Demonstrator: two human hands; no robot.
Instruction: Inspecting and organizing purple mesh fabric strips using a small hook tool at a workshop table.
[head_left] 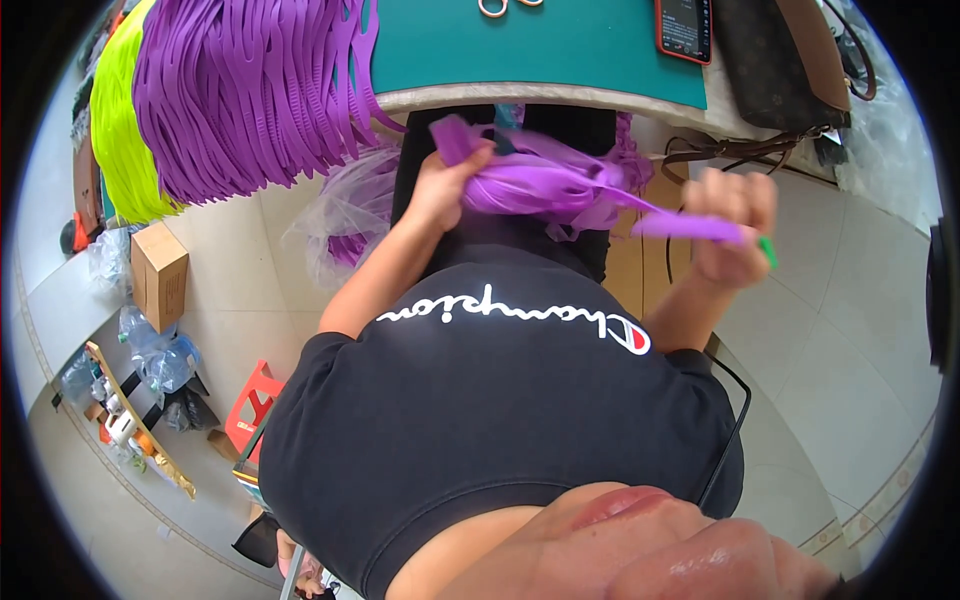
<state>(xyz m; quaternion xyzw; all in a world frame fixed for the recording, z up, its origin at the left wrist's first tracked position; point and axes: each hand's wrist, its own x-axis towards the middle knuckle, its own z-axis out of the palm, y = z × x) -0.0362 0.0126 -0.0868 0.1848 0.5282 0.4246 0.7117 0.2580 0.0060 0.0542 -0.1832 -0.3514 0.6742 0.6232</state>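
Observation:
Over my lap, my left hand (452, 186) is closed around one end of a bundle of soft purple straps (540, 188). My right hand (735, 222), blurred by motion, is raised off to the right with its fingers curled. It grips a single purple strap (690, 227) stretched out from the bundle. A small green piece (767, 252) shows at the right hand's lower edge; what it is I cannot make out. More purple straps (626, 165) hang behind the bundle, by the table edge.
Purple slotted straps (255, 90) and yellow-green ones (115, 120) drape over the table's left side. On the green mat (560, 55) lie scissors (493, 8) and a phone (684, 28). A brown bag (775, 65) sits right. A carton (158, 270) and red stool (255, 405) stand left.

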